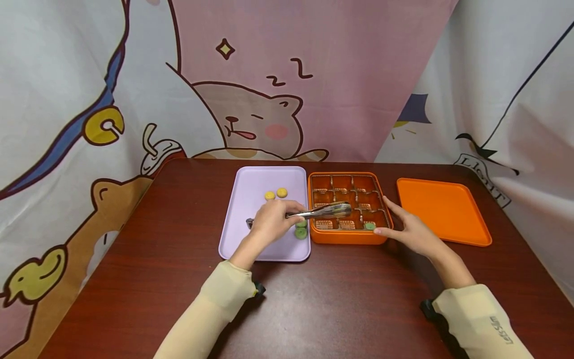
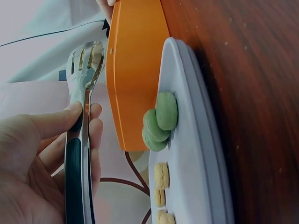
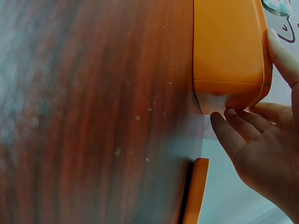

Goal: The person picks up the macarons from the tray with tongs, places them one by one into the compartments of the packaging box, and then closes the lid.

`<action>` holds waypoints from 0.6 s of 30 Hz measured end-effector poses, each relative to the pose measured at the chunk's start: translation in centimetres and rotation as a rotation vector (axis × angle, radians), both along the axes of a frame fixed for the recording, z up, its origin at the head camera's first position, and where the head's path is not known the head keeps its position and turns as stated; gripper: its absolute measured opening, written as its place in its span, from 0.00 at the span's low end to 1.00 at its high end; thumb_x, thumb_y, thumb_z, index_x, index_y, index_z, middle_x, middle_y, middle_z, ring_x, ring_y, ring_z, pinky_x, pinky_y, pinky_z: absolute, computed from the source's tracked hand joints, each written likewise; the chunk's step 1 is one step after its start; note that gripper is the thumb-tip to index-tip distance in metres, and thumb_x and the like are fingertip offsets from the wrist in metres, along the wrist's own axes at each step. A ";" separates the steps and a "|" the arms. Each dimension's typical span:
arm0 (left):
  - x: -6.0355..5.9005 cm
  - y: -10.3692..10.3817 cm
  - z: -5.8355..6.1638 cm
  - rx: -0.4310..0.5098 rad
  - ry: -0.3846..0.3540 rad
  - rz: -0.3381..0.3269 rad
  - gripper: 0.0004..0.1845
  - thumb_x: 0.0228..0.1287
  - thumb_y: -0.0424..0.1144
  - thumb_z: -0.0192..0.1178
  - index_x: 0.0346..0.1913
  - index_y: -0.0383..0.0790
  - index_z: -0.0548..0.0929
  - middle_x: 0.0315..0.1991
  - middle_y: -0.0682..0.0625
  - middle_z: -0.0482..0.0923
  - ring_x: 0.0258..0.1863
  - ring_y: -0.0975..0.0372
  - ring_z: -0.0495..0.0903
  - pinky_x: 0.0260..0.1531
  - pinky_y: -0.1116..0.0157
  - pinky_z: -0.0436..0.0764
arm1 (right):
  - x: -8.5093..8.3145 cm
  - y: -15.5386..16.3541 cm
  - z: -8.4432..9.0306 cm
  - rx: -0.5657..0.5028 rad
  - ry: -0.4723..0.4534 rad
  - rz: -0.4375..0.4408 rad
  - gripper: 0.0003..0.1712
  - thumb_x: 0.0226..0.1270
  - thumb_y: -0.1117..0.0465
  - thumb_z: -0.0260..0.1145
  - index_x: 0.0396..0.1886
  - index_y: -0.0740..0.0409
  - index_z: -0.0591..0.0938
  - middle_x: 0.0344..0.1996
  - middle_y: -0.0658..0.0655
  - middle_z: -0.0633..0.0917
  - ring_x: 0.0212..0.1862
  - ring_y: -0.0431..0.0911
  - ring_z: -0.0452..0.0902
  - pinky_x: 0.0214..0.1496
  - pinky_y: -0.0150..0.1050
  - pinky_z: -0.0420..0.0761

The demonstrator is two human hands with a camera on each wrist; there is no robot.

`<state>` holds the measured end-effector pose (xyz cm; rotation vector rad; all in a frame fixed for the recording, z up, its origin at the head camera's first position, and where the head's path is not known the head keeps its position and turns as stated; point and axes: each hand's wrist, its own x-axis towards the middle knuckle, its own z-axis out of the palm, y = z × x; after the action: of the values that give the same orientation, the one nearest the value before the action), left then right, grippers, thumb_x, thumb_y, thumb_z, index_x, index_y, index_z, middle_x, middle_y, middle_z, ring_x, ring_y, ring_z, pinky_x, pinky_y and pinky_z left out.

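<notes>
My left hand (image 1: 271,219) holds metal tongs (image 1: 332,210) with dark grip panels, their tips above the orange box and nothing visible between them. The box (image 1: 350,238) holds a clear divided insert. One green macaron (image 1: 369,226) lies in its front right compartment. My right hand (image 1: 414,232) holds the box's front right corner, thumb at the front rim and fingers along the right side. Under the left hand, green macarons (image 2: 167,111) lie at the right side of the lilac tray (image 1: 264,252). Yellow macarons (image 1: 281,192) sit farther back, partly hidden by that hand.
An orange lid (image 1: 444,209) lies flat on the brown table (image 1: 323,299), to the right of the box. The lilac tray stands right against the box's left side. A printed cloth (image 1: 350,89) hangs behind the table's back edge.
</notes>
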<state>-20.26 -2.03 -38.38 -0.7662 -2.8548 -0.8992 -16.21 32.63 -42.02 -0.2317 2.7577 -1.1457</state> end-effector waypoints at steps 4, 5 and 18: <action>0.1 0.4 -0.1 0.005 0.011 -0.016 0.10 0.55 0.46 0.67 0.41 0.57 0.87 0.38 0.60 0.86 0.37 0.64 0.83 0.30 0.65 0.74 | 0.0 -0.1 0.0 -0.008 -0.001 0.000 0.53 0.62 0.48 0.66 0.76 0.52 0.43 0.73 0.68 0.50 0.71 0.68 0.45 0.62 0.69 0.53; 0.1 0.5 -0.2 0.011 0.006 -0.020 0.10 0.55 0.46 0.67 0.41 0.56 0.87 0.38 0.60 0.86 0.38 0.63 0.83 0.29 0.65 0.73 | 0.0 -0.1 0.0 -0.010 -0.001 0.001 0.53 0.62 0.49 0.66 0.76 0.52 0.43 0.73 0.68 0.50 0.71 0.68 0.45 0.62 0.69 0.53; 0.3 1.1 -0.4 -0.017 -0.020 -0.025 0.12 0.54 0.46 0.67 0.44 0.57 0.86 0.40 0.59 0.86 0.38 0.62 0.83 0.20 0.70 0.70 | 0.0 0.0 0.0 -0.010 -0.008 0.001 0.53 0.62 0.47 0.65 0.76 0.50 0.42 0.72 0.69 0.50 0.70 0.68 0.45 0.61 0.70 0.53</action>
<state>-20.01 -0.90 -38.77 -0.8003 -2.8803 -0.8921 -16.16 32.65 -42.02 -0.2294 2.7455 -1.1572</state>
